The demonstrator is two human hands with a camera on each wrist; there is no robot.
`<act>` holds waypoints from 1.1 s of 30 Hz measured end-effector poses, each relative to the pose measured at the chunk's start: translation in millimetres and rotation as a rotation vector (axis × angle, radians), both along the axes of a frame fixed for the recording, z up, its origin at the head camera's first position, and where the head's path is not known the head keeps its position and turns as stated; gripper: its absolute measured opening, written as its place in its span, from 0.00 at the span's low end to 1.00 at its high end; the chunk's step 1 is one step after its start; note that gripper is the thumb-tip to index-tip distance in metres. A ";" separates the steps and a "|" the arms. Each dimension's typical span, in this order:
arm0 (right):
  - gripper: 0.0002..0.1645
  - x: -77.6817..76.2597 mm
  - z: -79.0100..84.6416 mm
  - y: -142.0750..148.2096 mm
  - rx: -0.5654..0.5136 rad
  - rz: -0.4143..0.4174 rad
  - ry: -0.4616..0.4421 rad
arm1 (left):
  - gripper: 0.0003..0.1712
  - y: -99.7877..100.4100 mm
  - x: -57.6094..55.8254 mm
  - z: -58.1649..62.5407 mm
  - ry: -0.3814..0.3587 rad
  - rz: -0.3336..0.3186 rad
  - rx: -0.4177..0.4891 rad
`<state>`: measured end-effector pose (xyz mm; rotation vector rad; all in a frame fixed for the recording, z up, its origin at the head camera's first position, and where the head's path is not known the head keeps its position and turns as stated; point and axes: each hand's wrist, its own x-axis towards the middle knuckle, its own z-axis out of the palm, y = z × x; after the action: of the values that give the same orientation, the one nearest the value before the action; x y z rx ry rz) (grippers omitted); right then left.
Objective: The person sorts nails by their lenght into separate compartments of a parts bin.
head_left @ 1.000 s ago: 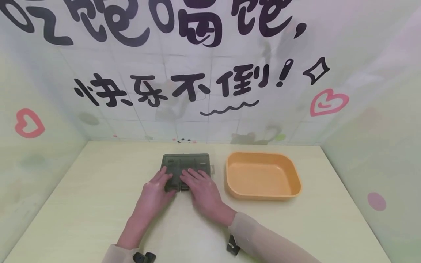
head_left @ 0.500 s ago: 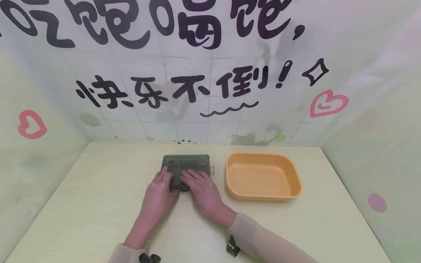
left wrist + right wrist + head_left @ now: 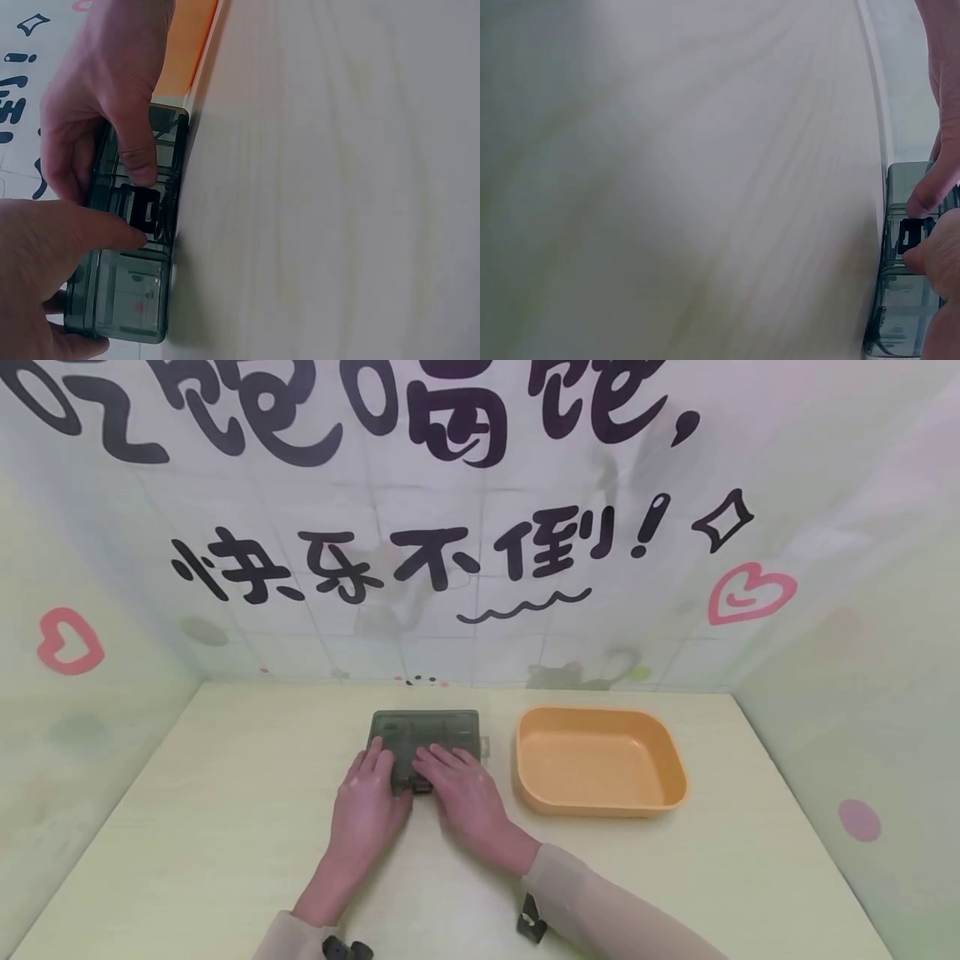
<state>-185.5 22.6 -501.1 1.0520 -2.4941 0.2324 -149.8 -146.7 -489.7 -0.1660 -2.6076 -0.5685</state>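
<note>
A dark translucent compartment box (image 3: 423, 727) with a lid lies on the table in the head view. My left hand (image 3: 363, 814) grips its near left part, fingers over the lid. From the right, my right hand (image 3: 472, 797) holds it with fingers spread on top. In the left wrist view both thumbs bear on the front side, the left thumb (image 3: 116, 229) and the right thumb (image 3: 139, 154) on either side of a black latch (image 3: 144, 210). The right wrist view catches the same latch (image 3: 910, 236) between the thumbs. Dividers show through the walls.
An orange rectangular tray (image 3: 600, 802) with rounded corners stands to the right of the box. The pale wood table (image 3: 187, 827) is bounded by printed panels at the back and sides. A small clear tab (image 3: 484, 747) sticks out from the box's right side.
My left hand has shifted slightly right along the box's front, bringing its thumb closer to the latch. My right hand and the box have stayed about where they were.
</note>
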 end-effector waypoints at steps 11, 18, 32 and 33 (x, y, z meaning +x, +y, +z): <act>0.23 1.0 0.5 0.1 -0.021 0.013 0.026 | 0.26 -3.4 0.2 -1.1 -0.026 -0.009 0.044; 0.28 3.2 5.4 -3.9 0.033 -0.019 0.044 | 0.24 -6.8 1.7 4.0 -0.051 -0.036 0.040; 0.22 1.4 7.8 -24.7 0.317 -0.008 0.587 | 0.23 -14.8 1.5 5.6 -0.056 -0.092 0.085; 0.24 1.4 7.3 -26.0 0.320 -0.009 0.601 | 0.22 -15.1 1.3 5.5 -0.054 -0.096 0.089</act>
<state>-184.1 -3.4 -493.9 1.0369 -2.0164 -0.4402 -148.5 -161.8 -484.2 -0.2511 -2.6318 -0.7306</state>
